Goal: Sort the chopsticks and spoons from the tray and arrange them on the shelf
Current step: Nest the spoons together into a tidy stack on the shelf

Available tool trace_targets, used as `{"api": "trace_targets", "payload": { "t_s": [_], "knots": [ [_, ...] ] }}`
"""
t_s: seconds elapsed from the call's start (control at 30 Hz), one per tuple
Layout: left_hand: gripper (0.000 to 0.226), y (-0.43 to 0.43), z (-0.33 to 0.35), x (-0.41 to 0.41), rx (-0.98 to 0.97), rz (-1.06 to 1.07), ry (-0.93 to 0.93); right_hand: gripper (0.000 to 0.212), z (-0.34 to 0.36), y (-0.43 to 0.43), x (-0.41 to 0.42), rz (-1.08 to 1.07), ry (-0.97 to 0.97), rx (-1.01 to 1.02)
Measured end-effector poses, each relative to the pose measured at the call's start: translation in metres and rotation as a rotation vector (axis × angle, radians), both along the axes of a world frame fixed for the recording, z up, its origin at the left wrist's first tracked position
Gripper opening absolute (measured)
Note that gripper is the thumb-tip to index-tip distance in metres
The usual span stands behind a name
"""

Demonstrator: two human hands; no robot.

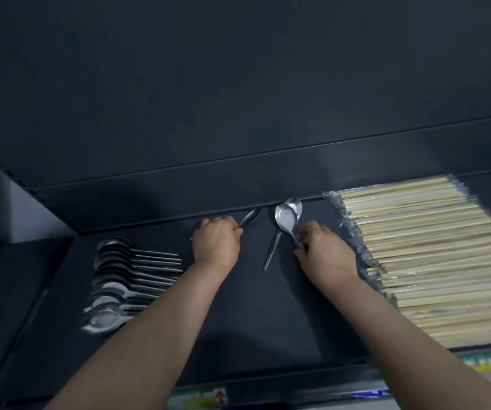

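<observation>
Steel spoon (249, 218) gripped by its handle in the curled left hand (216, 242); second spoon (295, 205) pinched by the right hand (324, 247), beside a loose spoon (285, 221) lying on the shelf (267, 321). Seems the arranging step. Next, probably: laying these in line with the spoon row (131, 276) at left, handles parallel. Wrapped chopsticks (430, 261) stacked at right. Dark grey metal shelf, dim light; no tray visible
</observation>
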State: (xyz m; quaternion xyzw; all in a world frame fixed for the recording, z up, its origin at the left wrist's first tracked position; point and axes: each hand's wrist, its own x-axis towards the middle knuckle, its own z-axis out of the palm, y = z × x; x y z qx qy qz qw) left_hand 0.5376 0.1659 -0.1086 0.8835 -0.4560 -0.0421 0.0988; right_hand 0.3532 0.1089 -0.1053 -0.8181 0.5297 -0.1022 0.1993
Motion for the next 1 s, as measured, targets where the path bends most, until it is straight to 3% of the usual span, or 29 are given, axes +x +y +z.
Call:
{"api": "trace_targets", "payload": {
  "t_s": [0.1,0.23,0.3,0.37,0.47,0.57,0.77,0.9,1.0],
  "knots": [
    [0.015,-0.005,-0.001,-0.005,-0.025,0.058,0.086,0.025,-0.003,-0.013,-0.004,-0.038,-0.074,0.132],
    [0.039,-0.011,0.001,-0.009,-0.031,0.131,0.247,0.018,0.0,-0.023,-0.005,-0.004,0.018,0.241],
    [0.029,-0.013,0.005,-0.01,-0.002,0.117,0.268,0.012,0.005,-0.024,-0.005,0.011,-0.005,0.295],
    [0.019,-0.016,0.009,-0.011,-0.054,0.126,0.33,0.012,0.004,-0.025,-0.005,-0.015,-0.113,0.403],
    [0.012,-0.024,0.017,-0.021,-0.3,0.175,0.601,0.007,0.0,-0.024,-0.003,-0.102,-0.326,0.543],
    [0.013,-0.035,0.029,-0.043,-0.289,0.118,0.804,0.013,0.002,-0.023,0.002,-0.152,-0.565,0.705],
    [0.028,-0.05,0.012,-0.059,-0.254,0.159,0.7,0.009,0.012,-0.017,0.0,-0.136,-0.775,0.859],
    [0.038,-0.055,0.006,-0.062,-0.285,0.146,0.697,0.012,0.008,-0.017,-0.008,-0.248,-0.761,0.742],
    [0.029,-0.062,0.007,-0.053,-0.321,0.201,0.535,0.011,0.003,-0.023,-0.016,-0.288,-0.716,0.635]
  ]
}}
